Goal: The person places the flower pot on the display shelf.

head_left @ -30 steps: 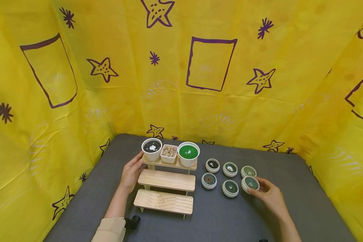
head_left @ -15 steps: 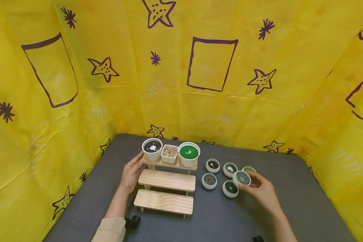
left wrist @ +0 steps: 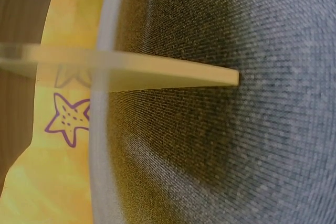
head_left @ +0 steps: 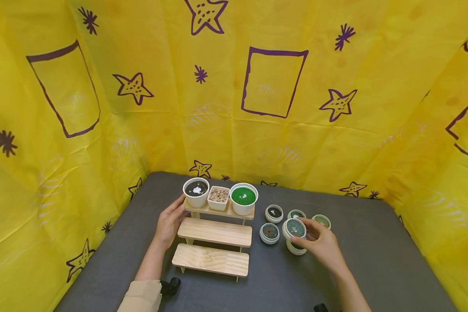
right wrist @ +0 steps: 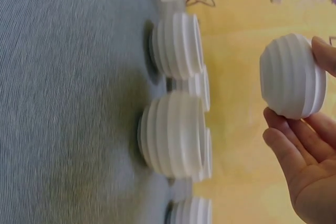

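My right hand (head_left: pixel 323 242) grips a small white ribbed pot (head_left: pixel 295 228) with a grey-green filling, thumb on one side and fingers on the other. In the right wrist view the held pot (right wrist: pixel 294 76) hangs clear of the table. It is above a dark-filled pot (head_left: pixel 296 248) and partly covers it. My left hand (head_left: pixel 168 225) holds the left end of the top shelf of a three-tier wooden stand (head_left: pixel 214 232). On that shelf stand a dark-filled round pot (head_left: pixel 196 193), a square pot of pebbles (head_left: pixel 218 198) and a green-filled round pot (head_left: pixel 243 199).
Several ribbed pots stand right of the stand, including a dark one (head_left: pixel 274 213), a brown-centred one (head_left: pixel 269 233) and a light green one (head_left: pixel 321 221). The grey table (head_left: pixel 382 260) meets a yellow cloth wall (head_left: pixel 171 130) with starfish drawings.
My right hand has lifted the grey-green pot and carried it left, from beside the light green pot to above the middle pots. The left hand and the stand have stayed put.
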`<state>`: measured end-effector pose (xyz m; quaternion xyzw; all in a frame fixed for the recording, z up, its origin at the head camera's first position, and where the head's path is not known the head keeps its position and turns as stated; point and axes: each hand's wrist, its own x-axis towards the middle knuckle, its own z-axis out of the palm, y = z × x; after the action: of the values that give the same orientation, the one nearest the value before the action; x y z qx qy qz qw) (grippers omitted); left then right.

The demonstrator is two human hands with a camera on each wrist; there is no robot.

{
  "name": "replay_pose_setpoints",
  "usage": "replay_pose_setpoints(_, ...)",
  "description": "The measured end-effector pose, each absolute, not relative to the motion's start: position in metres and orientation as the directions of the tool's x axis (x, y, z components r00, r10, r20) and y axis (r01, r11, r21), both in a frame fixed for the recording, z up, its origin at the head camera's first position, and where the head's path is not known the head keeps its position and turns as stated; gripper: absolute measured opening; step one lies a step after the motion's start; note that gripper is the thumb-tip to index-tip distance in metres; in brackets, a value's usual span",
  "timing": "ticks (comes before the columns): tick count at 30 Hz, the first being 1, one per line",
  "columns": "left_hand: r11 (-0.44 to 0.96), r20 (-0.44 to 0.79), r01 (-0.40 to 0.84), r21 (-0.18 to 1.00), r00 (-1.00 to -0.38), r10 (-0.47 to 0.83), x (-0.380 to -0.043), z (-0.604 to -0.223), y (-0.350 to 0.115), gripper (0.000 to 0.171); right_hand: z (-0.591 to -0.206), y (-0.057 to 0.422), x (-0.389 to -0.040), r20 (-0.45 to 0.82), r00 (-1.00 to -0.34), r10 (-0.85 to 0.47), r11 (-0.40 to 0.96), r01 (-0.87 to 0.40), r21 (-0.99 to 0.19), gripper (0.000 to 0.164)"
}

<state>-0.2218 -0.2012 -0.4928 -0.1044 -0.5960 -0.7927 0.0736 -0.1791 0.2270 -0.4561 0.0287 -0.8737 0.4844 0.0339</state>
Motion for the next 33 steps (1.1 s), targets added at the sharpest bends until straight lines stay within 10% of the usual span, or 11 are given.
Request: replay_pose_setpoints(33,-0.244,0.227,0.221,0.944,-0.974,-0.001,-0.222,-0.49,-0.201,0.047,-0.44,0.125,-0.173,0.144,-0.969,-0.202,0.363,-0.21,-0.908,0.058)
